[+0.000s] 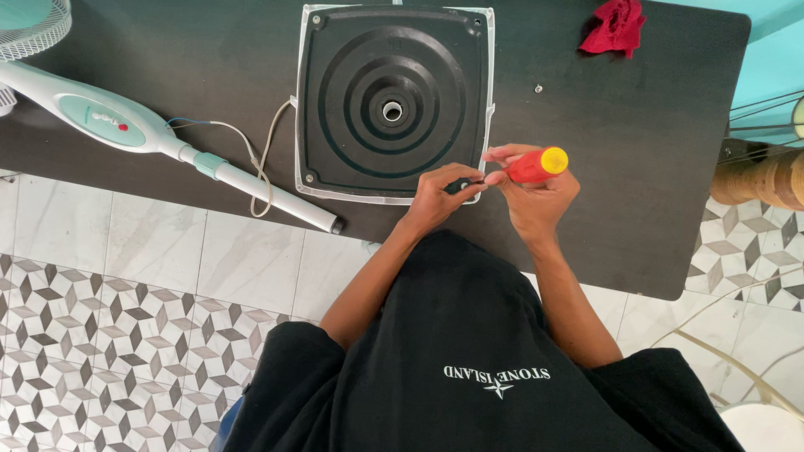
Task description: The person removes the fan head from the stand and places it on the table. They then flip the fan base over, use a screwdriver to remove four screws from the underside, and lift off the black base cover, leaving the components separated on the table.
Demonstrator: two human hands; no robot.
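Observation:
A square black fan base [392, 100] with a white rim lies upside down on a dark table [636, 159]. My right hand [536, 197] grips a screwdriver [534, 166] with a red handle and yellow end cap, its tip pointing left at the base's near right corner. My left hand [437, 197] rests at that same corner, fingertips pinched around the tool's tip or a small part there. What lies between the fingers is too small to tell.
A white fan pole [159, 138] with a cable lies across the table's left side, a fan grille [29, 25] at the far left. A red cloth [615, 25] and a small screw [538, 87] lie at the back right. Patterned floor tiles lie below.

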